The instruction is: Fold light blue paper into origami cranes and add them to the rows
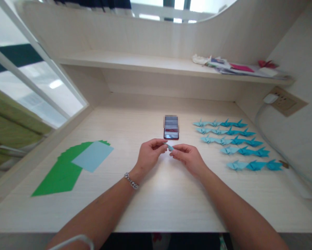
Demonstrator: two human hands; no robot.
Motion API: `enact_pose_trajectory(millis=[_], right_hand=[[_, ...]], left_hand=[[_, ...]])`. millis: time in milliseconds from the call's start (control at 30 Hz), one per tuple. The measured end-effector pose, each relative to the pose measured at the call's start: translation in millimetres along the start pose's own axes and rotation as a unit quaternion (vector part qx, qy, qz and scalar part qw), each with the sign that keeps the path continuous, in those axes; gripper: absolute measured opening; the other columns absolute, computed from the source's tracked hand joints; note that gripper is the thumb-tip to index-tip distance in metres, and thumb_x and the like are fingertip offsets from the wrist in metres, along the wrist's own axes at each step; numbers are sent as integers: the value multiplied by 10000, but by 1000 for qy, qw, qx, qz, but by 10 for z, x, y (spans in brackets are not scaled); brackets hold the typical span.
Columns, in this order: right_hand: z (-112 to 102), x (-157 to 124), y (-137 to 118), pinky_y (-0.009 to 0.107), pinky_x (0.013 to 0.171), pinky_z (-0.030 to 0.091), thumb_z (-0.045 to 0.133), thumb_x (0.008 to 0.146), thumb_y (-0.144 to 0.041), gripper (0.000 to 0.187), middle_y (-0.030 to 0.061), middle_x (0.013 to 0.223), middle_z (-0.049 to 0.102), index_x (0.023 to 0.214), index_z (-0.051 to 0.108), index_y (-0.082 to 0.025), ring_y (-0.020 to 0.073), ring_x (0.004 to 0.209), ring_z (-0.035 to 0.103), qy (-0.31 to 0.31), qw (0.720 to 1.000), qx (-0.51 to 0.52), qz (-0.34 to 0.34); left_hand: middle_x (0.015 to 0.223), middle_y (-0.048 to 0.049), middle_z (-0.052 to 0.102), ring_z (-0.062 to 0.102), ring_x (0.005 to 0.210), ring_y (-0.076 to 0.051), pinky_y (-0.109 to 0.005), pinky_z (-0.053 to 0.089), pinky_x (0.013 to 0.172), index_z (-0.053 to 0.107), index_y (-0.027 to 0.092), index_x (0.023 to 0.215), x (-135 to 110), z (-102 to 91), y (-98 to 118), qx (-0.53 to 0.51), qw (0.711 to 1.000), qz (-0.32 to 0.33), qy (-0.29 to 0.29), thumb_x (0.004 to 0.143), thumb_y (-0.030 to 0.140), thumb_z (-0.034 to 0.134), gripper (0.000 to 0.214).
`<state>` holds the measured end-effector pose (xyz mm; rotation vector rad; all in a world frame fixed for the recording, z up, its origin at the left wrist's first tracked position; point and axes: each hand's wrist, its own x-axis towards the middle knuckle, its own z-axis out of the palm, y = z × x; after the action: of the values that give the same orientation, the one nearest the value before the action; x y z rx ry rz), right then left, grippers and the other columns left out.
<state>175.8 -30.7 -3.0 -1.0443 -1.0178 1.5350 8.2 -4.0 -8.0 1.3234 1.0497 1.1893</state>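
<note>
A small folded piece of light blue paper (169, 147) is held up between both hands over the middle of the desk. My left hand (151, 152) pinches its left end between thumb and fingers. From the other side, the fingertips of my right hand (187, 156) close on its right end. The fingers cover part of the paper, so its full folded shape cannot be made out. Just beyond the hands lies a phone (171, 127) with its screen lit.
Rows of folded blue paper cranes (231, 140) stand at the right. Green paper sheets (59, 173) lie fanned at the left, a light blue sheet (93, 157) on top. A cable (262, 133) runs from the wall socket (286, 101). Papers (239, 67) rest on the shelf (145, 65).
</note>
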Motion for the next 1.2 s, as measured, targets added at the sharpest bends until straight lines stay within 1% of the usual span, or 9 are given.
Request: enact_pose_trajectory(millis=[100, 167, 267, 367, 567, 767, 1000, 1100, 1200], right_hand=[[-3, -2, -4, 297, 728, 488, 765, 628, -357, 262, 55, 796, 715, 811, 720, -175, 158, 735, 649, 10, 1000, 19, 19], [-22, 8, 17, 295, 717, 484, 784, 604, -328, 272, 57, 779, 718, 818, 725, -171, 161, 728, 644, 13, 1000, 1, 11], [-54, 32, 64, 322, 769, 478, 796, 585, -303, 304, 70, 847, 730, 851, 731, -172, 176, 769, 646, 24, 999, -26, -14], [-69, 54, 101, 361, 839, 466, 790, 591, -314, 308, 74, 900, 733, 863, 736, -181, 201, 833, 652, 48, 997, -47, -41], [-58, 62, 94, 382, 858, 469, 770, 619, -313, 251, 53, 876, 738, 846, 745, -209, 218, 849, 662, 68, 989, -96, -92], [-46, 52, 64, 368, 824, 483, 745, 643, -302, 210, 55, 852, 734, 827, 744, -201, 211, 826, 659, 71, 982, -134, -110], [-33, 68, 94, 320, 699, 498, 723, 656, -314, 216, 51, 745, 702, 802, 706, -156, 164, 678, 625, 60, 991, -93, -76], [-6, 69, 97, 301, 671, 498, 724, 644, -290, 208, 35, 719, 680, 793, 668, -156, 147, 658, 618, 58, 994, -61, -73], [20, 65, 90, 289, 641, 501, 732, 611, -265, 270, 18, 727, 668, 843, 632, -171, 144, 657, 621, 69, 995, -34, -69]], left_hand=[[788, -56, 701, 633, 673, -141, -279, 519, 670, 662, 138, 998, -16, 22, 4, -18, 1000, -2, -11, 701, 286, 720, 337], [788, -50, 704, 641, 673, -147, -287, 523, 664, 621, 148, 1045, -23, 41, 0, -42, 999, -11, -12, 690, 281, 730, 395], [753, -46, 696, 643, 671, -150, -285, 523, 653, 625, 137, 925, -28, 63, -11, -44, 999, -12, -8, 688, 292, 734, 304], [784, -65, 694, 637, 697, -151, -287, 524, 680, 664, 123, 836, -32, 72, -19, -9, 1000, -1, -27, 717, 313, 709, 229], [911, -83, 707, 655, 825, -185, -325, 522, 792, 682, 136, 871, -54, 75, -20, 9, 999, 18, -31, 670, 291, 752, 263], [916, -88, 713, 661, 825, -187, -334, 523, 794, 681, 137, 881, -67, 83, -47, 4, 999, 19, -34, 705, 296, 724, 242], [872, -78, 715, 655, 788, -175, -301, 518, 760, 695, 134, 878, -65, 94, -5, 37, 998, 30, -30, 760, 300, 668, 206], [864, -75, 711, 648, 775, -170, -294, 515, 744, 695, 134, 883, -57, 88, -14, 52, 998, 31, -20, 768, 294, 657, 201], [871, -78, 702, 640, 771, -165, -293, 514, 736, 683, 131, 899, -59, 96, -45, 42, 998, 30, -30, 766, 277, 657, 200]])
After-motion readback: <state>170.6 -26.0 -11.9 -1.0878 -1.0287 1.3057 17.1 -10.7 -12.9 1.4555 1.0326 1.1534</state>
